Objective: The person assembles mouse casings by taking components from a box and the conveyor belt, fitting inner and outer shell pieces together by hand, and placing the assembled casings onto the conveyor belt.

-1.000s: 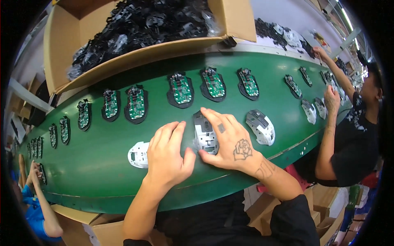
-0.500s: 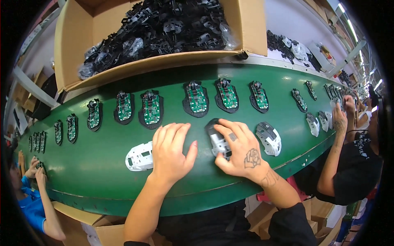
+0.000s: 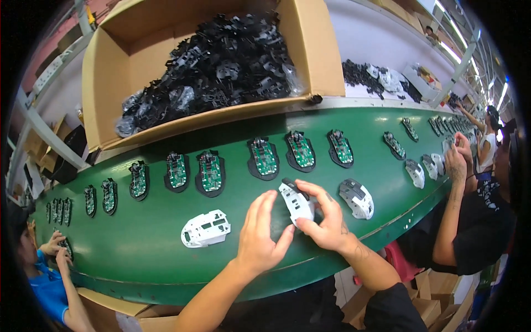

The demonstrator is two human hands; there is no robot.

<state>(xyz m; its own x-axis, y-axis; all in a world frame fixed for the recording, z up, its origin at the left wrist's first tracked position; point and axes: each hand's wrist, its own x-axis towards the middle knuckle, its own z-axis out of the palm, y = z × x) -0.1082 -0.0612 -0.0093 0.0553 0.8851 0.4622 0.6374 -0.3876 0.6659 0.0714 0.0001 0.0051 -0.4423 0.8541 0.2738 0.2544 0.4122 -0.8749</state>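
Observation:
A white mouse shell with a black part at its far end [image 3: 296, 203] is in my right hand [image 3: 331, 227], tilted up off the green surface. My fingers grip its right side, and the thumb lies at its near end. Just left of it is my left hand [image 3: 259, 235], open, with thumb and fingers apart; whether the thumb touches the shell I cannot tell. A white mouse top shell with cut-out slots [image 3: 206, 229] lies left of my left hand. Beyond my right hand rests another white and dark grey mouse shell [image 3: 357, 197].
Mouse bases with green circuit boards [image 3: 264, 159] line the far side of the green work surface [image 3: 133, 238]. Behind them stands a cardboard box [image 3: 105, 88] heaped with black plastic parts [image 3: 221, 66]. Co-workers handle parts at left [image 3: 47, 282] and right [image 3: 470, 227].
My right hand has lifted and turned the mouse shell, so its white side shows. My left hand has moved right, away from the white top shell, toward the held one. The view has shifted.

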